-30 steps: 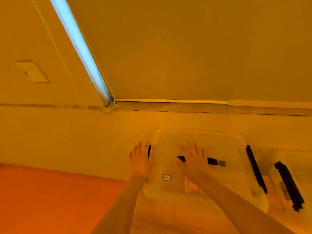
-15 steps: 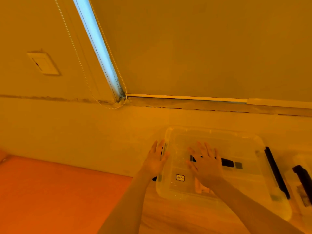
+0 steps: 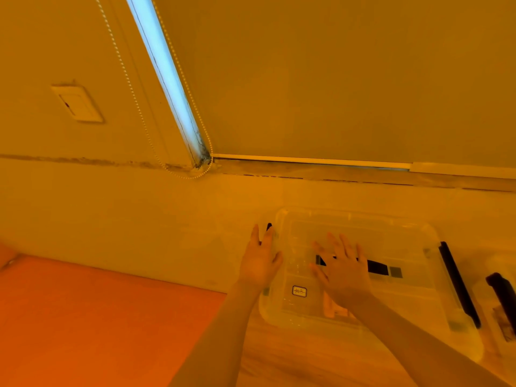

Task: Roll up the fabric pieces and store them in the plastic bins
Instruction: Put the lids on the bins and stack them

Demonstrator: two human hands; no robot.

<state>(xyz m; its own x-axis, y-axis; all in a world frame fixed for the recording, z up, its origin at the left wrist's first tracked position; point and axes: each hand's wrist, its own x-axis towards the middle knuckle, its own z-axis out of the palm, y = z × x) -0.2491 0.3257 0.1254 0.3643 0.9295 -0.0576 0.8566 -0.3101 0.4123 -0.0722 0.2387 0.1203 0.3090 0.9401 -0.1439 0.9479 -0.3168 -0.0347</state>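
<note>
A clear plastic bin point(image 3: 391, 236) with its lid on stands against the wall, a black latch point(image 3: 458, 283) on its right end. My left hand point(image 3: 259, 263) lies with straight fingers at the bin's left end, over the left latch point(image 3: 268, 227). Fingers spread, my right hand point(image 3: 343, 272) rests flat on the lid. Something pale orange point(image 3: 333, 310) shows through the lid near my right wrist; I cannot tell if it is fabric.
A second clear bin point(image 3: 499, 269) with a black latch point(image 3: 502, 297) stands at the far right edge. An orange surface point(image 3: 97, 325) fills the lower left. The wall with a light switch point(image 3: 78, 103) and a blind with a bead chain rise behind.
The view has swung, so the bin sits further right in frame. Both hands stay flat on the lid; the left one has shifted slightly along the left end.
</note>
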